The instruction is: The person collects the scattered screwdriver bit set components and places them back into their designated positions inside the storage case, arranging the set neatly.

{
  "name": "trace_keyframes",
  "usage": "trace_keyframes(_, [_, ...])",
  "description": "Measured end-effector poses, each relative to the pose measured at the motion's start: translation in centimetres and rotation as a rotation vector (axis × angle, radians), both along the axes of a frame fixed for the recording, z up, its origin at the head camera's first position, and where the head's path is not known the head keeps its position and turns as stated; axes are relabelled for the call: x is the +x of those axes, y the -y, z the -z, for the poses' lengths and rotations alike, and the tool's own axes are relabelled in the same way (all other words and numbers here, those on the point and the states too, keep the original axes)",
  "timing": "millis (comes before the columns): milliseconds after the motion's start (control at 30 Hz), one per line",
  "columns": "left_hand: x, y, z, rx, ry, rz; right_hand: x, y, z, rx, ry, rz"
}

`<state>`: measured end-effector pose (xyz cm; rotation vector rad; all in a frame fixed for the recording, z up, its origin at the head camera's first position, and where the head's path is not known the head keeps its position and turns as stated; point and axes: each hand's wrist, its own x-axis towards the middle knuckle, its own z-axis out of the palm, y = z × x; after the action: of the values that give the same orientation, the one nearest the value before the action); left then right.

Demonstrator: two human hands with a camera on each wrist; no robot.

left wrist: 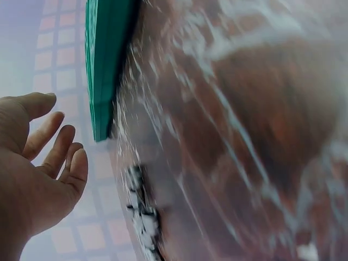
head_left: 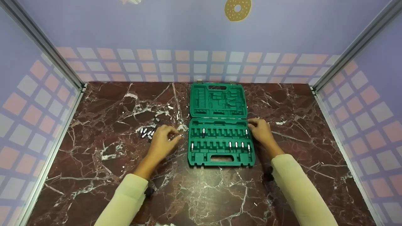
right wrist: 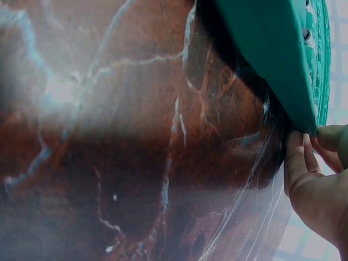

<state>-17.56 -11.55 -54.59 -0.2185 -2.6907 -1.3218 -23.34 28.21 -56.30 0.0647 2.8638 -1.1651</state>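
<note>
Nearest me, my two pale sleeves [head_left: 124, 201] come up over the dark, white-veined marble-look table [head_left: 185, 194], a black piece showing at each wrist behind my fingers. My left hand [head_left: 161, 141] is just left of the case, its fingers loosely bent and spread, thumb well apart from the rest; the left wrist view shows nothing between them. Just to the left of those fingers lies a small cluster of loose metal sockets [head_left: 143, 133], partly hidden behind my hand and too blurred to count. My right hand [head_left: 262, 133] is at the case's right edge, near the hinge, thumb and fingers pinching the rim from either side. Between my two sets of fingers lies the green plastic socket case [head_left: 220, 152], spread out flat. Its tray half is toward me, with a handle cutout at the near edge and two rows of slots. Five sockets [head_left: 236, 145] stand in the nearer row: one at the end by my left fingers, four grouped toward my right. The farther row holds two more, one left of middle, one close to my right fingertips. Beyond my fingers lies the moulded lid [head_left: 220, 110], then the lilac wall [head_left: 176, 28] with pink and white squares and a printed doughnut [head_left: 230, 12].
</note>
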Motion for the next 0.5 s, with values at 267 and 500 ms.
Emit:
trace_keyframes(267, [-0.1, 3.3, 0.0, -0.006, -0.046, -0.106, 0.0, 0.0, 0.0, -0.019, 0.008, 0.002])
trace_keyframes(500, [-0.4, 5.9, 0.1, -0.026, -0.012, -0.219, -0.1, 0.0, 0.2, -0.031, 0.02, 0.02])
